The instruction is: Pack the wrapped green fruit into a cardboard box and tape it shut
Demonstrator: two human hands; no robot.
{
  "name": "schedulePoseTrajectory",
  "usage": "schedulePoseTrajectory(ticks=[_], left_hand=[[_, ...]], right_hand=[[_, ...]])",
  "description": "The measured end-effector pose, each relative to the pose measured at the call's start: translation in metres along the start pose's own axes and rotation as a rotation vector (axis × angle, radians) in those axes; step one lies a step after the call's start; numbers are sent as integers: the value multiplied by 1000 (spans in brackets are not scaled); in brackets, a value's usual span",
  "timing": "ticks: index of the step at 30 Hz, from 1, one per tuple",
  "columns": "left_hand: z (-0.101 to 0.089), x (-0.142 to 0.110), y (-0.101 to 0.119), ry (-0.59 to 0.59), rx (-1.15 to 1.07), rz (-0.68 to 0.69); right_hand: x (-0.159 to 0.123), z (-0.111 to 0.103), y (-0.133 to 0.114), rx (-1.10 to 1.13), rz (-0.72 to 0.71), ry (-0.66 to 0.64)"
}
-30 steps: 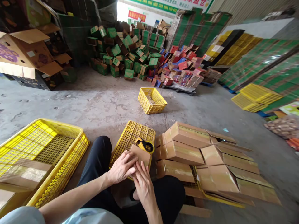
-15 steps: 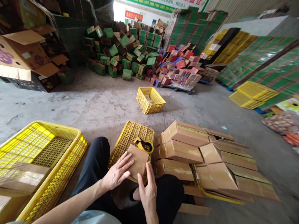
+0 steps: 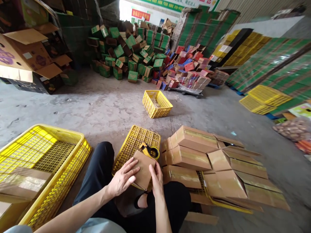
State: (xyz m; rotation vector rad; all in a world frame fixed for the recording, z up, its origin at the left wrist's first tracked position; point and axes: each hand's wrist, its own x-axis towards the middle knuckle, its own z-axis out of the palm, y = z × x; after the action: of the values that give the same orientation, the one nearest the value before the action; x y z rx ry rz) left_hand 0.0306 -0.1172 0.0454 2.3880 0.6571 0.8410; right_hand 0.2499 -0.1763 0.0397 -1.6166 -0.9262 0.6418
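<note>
A small brown cardboard box (image 3: pixel 143 171) rests on an upturned yellow crate (image 3: pixel 136 137) between my knees. Across the box's left side my left hand (image 3: pixel 121 179) lies with its fingers stretched out flat. My right hand (image 3: pixel 156 178) grips the right edge, its thumb on top and its other fingers down along the side, partly hidden. Just beyond the box, a yellow and black tape dispenser (image 3: pixel 147 149) lies on the crate, close to the box's far edge.
On my right are stacked cardboard boxes (image 3: pixel 191 157), some with flaps out. A large yellow crate (image 3: pixel 81 142) holding a taped box (image 3: pixel 29 184) stands on my left. Ahead sits a smaller yellow crate (image 3: pixel 161 113), with piled green boxes (image 3: pixel 132 76) behind it.
My right hand has moved up along the box's right side and closed round its edge. The left hand and the tape dispenser stay nearly in place.
</note>
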Motion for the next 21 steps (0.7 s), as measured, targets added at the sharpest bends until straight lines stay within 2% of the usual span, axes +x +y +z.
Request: schedulePoseTrajectory(ticks=[3, 6, 9, 14, 21], left_hand=[[1, 10, 8, 12, 28, -7], [5, 23, 18, -16, 124, -14], [11, 27, 30, -66, 264, 46], [13, 16, 40, -132, 323, 153], [0, 2, 43, -178, 180, 190]], right_hand=[[7, -3, -2, 22, 119, 20], [15, -7, -4, -50, 84, 88], [21, -9, -6, -94, 55, 117], [22, -7, -9, -143, 47, 120], [21, -5, -13, -160, 57, 150]])
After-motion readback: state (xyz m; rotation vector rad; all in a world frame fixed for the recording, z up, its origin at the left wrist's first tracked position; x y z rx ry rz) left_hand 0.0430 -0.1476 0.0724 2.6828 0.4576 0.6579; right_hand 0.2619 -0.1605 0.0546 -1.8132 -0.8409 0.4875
